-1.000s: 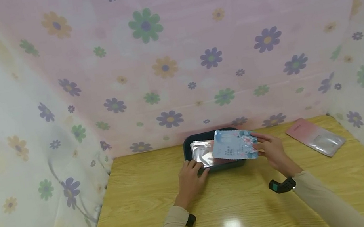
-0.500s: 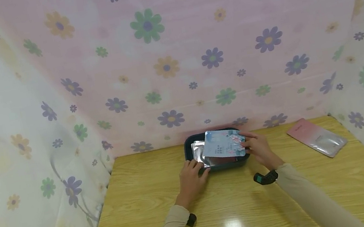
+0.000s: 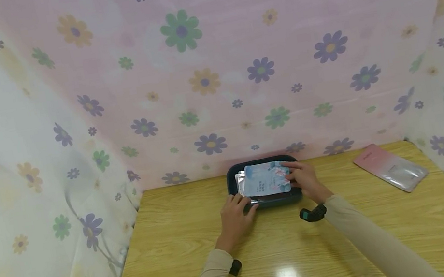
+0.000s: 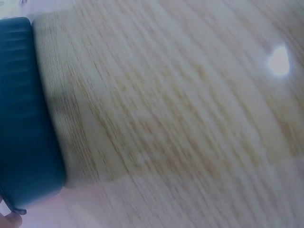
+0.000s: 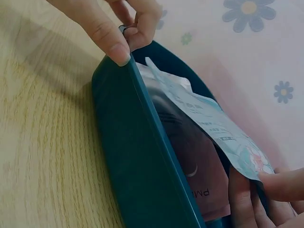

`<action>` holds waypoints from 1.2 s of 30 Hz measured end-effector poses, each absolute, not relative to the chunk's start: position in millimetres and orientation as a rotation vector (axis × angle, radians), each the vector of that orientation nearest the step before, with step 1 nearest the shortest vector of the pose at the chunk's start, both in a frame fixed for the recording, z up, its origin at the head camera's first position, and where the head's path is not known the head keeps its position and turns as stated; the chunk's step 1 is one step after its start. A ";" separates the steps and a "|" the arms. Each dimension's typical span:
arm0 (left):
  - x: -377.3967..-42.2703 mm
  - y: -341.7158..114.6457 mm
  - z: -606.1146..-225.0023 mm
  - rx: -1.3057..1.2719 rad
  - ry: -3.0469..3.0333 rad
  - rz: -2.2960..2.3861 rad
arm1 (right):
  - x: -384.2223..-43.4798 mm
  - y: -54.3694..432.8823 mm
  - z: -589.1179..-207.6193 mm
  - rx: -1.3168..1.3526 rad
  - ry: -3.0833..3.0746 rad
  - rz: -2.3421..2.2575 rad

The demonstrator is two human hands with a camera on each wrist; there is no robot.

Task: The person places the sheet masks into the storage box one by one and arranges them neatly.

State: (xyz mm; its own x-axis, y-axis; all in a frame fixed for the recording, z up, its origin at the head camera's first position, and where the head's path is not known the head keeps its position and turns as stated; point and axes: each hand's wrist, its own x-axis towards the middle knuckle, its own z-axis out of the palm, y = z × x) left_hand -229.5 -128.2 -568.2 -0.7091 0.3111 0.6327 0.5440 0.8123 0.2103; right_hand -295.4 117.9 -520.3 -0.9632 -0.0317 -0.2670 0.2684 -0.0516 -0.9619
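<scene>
A dark teal plastic basket stands against the back wall. My left hand grips its front rim near the left corner; in the right wrist view the thumb lies outside the basket wall and the fingers are inside. My right hand pinches the right end of a light blue face mask packet, thumb above and fingers underneath. That packet sits tilted within the basket's opening. Beneath it lies a silver and pink packet. The left wrist view catches mostly the basket's side and a fingertip.
Another pink and silver packet lies flat on the wooden table to the right. A flowered cloth hangs behind and along both sides. Each wrist wears a black band.
My right hand has carried the light blue packet left and lowered it into the basket's opening. The left hand keeps its grip on the rim.
</scene>
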 end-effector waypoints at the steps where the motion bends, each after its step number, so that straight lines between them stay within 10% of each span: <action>1: -229.3 -127.8 -568.2 -0.629 -2.397 -0.517 | -295.9 116.4 -521.1 0.249 2.021 -2.113; 36: -232.4 -126.7 -574.4 -0.601 -2.371 -0.580 | -299.3 83.2 -541.5 0.056 2.914 -1.605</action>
